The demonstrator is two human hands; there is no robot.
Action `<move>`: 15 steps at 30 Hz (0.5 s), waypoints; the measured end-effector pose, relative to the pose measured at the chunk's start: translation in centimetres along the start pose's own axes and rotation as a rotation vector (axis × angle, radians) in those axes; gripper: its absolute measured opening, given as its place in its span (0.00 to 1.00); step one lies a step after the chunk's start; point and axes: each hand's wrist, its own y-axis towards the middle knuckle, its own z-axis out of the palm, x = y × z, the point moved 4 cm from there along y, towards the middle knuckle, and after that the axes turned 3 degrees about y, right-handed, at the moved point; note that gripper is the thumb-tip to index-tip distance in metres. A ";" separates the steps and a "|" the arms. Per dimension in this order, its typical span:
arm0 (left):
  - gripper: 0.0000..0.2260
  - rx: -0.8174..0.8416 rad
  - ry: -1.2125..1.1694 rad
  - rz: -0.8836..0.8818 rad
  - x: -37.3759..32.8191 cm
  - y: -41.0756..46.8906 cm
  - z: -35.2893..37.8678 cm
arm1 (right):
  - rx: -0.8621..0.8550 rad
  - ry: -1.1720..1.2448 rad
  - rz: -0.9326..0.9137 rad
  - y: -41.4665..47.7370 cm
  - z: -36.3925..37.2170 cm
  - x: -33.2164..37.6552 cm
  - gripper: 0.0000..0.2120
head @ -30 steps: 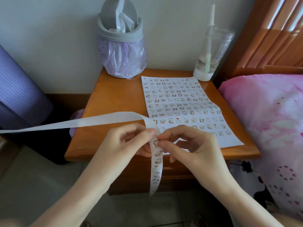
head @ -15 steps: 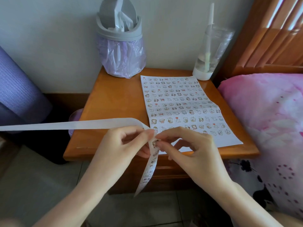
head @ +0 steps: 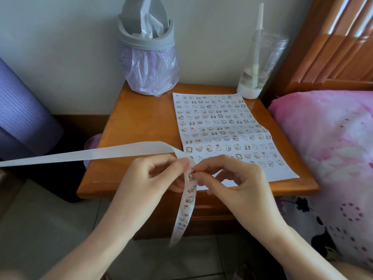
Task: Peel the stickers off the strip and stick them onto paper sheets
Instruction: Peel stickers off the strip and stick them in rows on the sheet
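Soft, dim daylight, brightest on the slatted wood at upper right; wide-angle bending at edges, slight softness throughout.

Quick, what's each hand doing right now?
Left hand: pinching the sticker strip.
Right hand: pinching a sticker on that strip.

White strip (head: 121, 153), orange-brown table (head: 141, 126), lilac-lined grey bin (head: 148, 57), pink floral bedding (head: 327, 138).

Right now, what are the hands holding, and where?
The strip, at its bend. The left hand pinches it there; the right hand pinches the top sticker by its edge.
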 end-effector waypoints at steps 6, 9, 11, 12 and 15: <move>0.11 -0.003 -0.023 -0.006 0.0 0.0 0.1 | -0.018 0.005 0.023 0.0 -0.1 0.0 0.05; 0.11 0.000 -0.023 -0.012 0.0 0.0 0.1 | -0.018 -0.025 0.018 0.0 -0.1 0.0 0.05; 0.11 -0.006 -0.022 -0.014 0.1 -0.1 0.1 | -0.020 -0.048 0.018 0.0 -0.1 0.0 0.05; 0.11 -0.010 -0.014 -0.014 0.1 -0.1 0.1 | -0.019 -0.060 0.017 0.0 -0.1 0.0 0.05; 0.10 -0.013 0.016 -0.011 0.1 0.0 0.1 | -0.031 -0.112 0.008 0.1 -0.1 -0.1 0.05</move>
